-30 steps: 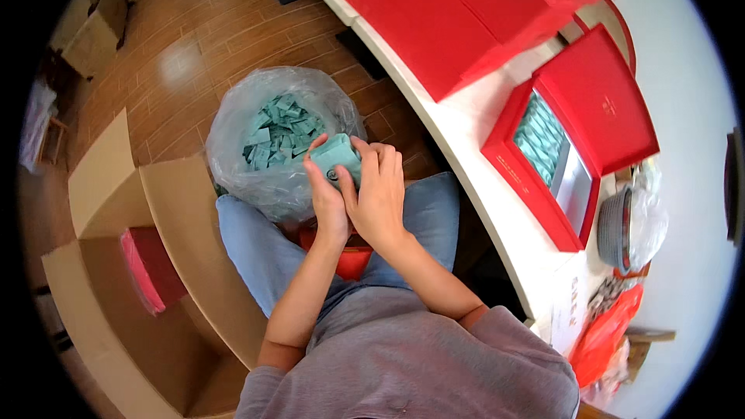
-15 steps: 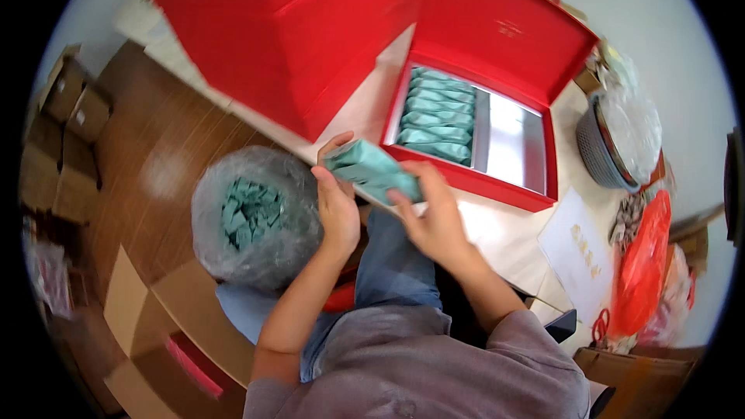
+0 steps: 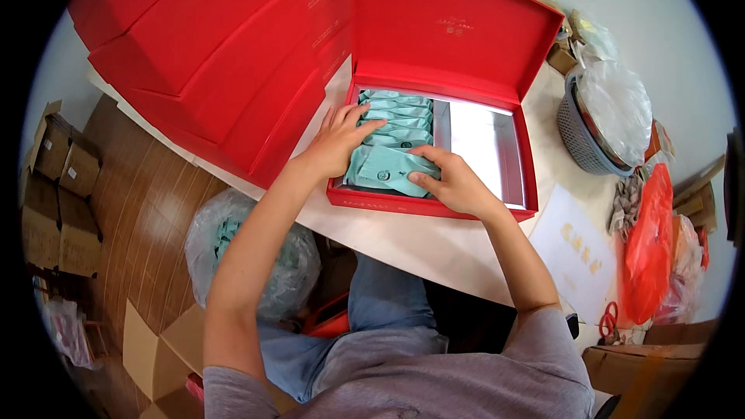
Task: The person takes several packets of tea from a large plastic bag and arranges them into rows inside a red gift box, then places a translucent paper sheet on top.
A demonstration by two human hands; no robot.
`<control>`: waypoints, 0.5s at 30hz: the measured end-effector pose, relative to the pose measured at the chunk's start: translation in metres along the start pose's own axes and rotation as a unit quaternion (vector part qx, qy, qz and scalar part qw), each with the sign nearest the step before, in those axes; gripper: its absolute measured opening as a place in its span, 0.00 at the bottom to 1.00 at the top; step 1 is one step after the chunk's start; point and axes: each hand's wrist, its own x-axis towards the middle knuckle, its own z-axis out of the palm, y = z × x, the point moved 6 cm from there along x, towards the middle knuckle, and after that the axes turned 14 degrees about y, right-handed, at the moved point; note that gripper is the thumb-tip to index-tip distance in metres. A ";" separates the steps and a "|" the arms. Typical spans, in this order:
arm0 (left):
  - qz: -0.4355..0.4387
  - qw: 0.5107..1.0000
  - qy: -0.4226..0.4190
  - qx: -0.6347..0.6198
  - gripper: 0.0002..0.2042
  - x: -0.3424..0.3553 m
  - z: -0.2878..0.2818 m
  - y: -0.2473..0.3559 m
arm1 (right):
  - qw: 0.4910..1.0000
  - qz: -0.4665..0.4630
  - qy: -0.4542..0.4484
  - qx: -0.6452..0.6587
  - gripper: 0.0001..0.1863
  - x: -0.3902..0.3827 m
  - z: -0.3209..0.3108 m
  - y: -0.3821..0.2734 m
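An open red gift box point(image 3: 434, 208) lies on the white table point(image 3: 403, 244), its lid standing up at the back. Its left half holds a row of several pale green packets point(image 3: 394, 120); the right half shows a bare silvery liner. My left hand point(image 3: 335, 142) lies flat on the packets at the box's left side, fingers spread. My right hand point(image 3: 448, 180) presses the nearest green packet point(image 3: 386, 171) down at the front of the row, thumb and fingers on it.
A stack of shut red boxes point(image 3: 225, 54) fills the table to the left. A grey basket with plastic bags point(image 3: 601, 120) stands at the right, with a red bag point(image 3: 644, 252) and red scissors point(image 3: 608, 320) nearer. A clear bag of green packets point(image 3: 248, 252) and cardboard boxes point(image 3: 58, 186) sit on the wooden floor.
My hands carried a bundle of green packets from the floor bag up to the table and set it into the red box, where both hands now rest on it.
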 end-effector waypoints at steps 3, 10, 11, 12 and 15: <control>-0.019 0.999 -0.028 -0.009 0.35 0.003 0.001 -0.004 | 0.986 -0.092 0.020 -0.135 0.16 0.007 0.003 -0.001; -0.055 0.994 0.008 -0.091 0.20 -0.015 -0.031 0.008 | 0.945 -0.181 -0.006 -0.271 0.23 0.004 0.027 -0.017; -0.064 0.992 0.005 -0.110 0.18 -0.018 -0.036 0.012 | 0.938 -0.205 -0.011 -0.281 0.23 0.002 0.024 -0.022; -0.007 0.996 0.044 -0.080 0.14 -0.024 -0.044 0.027 | 0.929 -0.228 -0.016 -0.290 0.22 -0.001 0.020 -0.028; -0.030 0.996 0.032 -0.080 0.13 -0.039 -0.058 0.033 | 0.904 -0.275 -0.054 -0.321 0.23 -0.018 0.018 -0.021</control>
